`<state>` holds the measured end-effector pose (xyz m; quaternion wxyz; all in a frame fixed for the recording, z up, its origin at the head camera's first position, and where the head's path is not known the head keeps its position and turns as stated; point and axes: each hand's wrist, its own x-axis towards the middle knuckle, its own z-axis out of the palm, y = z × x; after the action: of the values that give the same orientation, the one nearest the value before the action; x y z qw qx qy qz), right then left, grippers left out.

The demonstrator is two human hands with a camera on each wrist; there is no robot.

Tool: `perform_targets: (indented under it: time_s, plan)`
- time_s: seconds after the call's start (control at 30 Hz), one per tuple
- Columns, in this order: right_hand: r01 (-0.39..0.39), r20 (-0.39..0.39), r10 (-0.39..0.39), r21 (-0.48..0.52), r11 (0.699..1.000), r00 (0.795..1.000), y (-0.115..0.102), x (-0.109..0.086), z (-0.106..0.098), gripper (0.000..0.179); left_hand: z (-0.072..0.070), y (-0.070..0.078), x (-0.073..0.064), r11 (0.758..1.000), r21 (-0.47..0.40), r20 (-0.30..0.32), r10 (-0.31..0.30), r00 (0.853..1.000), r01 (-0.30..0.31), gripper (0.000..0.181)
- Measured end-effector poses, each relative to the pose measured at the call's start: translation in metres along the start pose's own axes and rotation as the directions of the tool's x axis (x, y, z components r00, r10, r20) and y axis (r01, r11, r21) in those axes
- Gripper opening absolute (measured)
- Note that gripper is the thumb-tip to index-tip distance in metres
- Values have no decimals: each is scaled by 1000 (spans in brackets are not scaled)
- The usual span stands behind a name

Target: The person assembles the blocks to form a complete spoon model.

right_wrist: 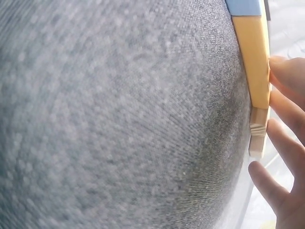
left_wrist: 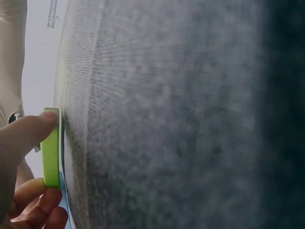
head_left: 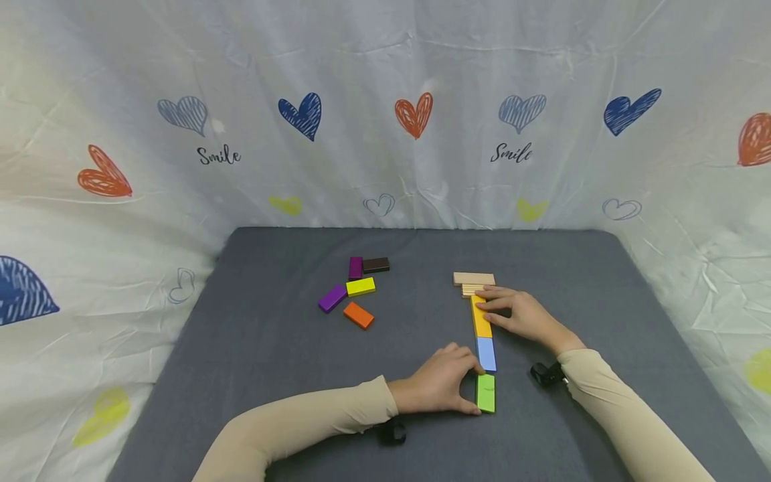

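Observation:
In the head view, my left hand (head_left: 438, 379) pinches a green block (head_left: 485, 395) by its two ends. The left wrist view shows the thumb at one end of the green block (left_wrist: 50, 152) and fingertips at the other. A light blue block (head_left: 486, 355) lies beyond it in the same line, followed by an amber-yellow block (head_left: 480, 320). My right hand (head_left: 525, 314) rests its extended fingertips on the amber block. At the line's far end, two plain wooden blocks lie crosswise, the farther wooden block (head_left: 474, 278) being wider in view.
Left of centre lie a dark brown block (head_left: 376, 265), a yellow block (head_left: 361, 287), an orange block (head_left: 359, 315) and two purple ones, the nearer purple block (head_left: 332, 298) lying slanted. A printed white curtain (head_left: 349, 167) hangs behind the grey table (head_left: 271, 335).

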<state>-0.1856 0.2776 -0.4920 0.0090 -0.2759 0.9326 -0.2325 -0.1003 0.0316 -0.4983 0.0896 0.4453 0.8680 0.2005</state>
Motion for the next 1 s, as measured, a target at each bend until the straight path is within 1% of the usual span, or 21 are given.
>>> perform_targets:
  time_s: [0.13, 0.27, 0.53, 0.63, 0.73, 0.83, 1.0]
  plan:
    - [-1, 3, 1, -6, 1000, 1000, 0, 0, 0, 31, 1, 4, 1, 998, 56, 10, 0, 1000, 0, 58]
    - [-4, 5, 4, -10, 1000, 1000, 0, 1, 0, 31, 3, 6, 2, 996, 87, -14, -3, 1000, 4, 58]
    - [27, -23, -27, -14, 1000, 999, 1, -1, 2, 31, 6, 9, 5, 998, 40, -27, -42, 999, 43, 62]
    - [38, -35, -39, -21, 999, 999, 1, -1, 3, 30, 7, 9, 6, 998, 44, -32, -46, 998, 48, 62]
    - [38, -36, -39, -24, 999, 999, 1, -1, 3, 30, 8, 9, 6, 998, 52, -36, -33, 999, 35, 63]
    - [29, -28, -30, -11, 1000, 999, 1, -1, 2, 30, 7, 8, 5, 998, 55, -37, -7, 999, 9, 64]
    - [37, -29, -37, -6, 999, 999, 1, -1, 2, 30, 7, 6, 3, 999, 40, -25, 21, 999, -20, 63]
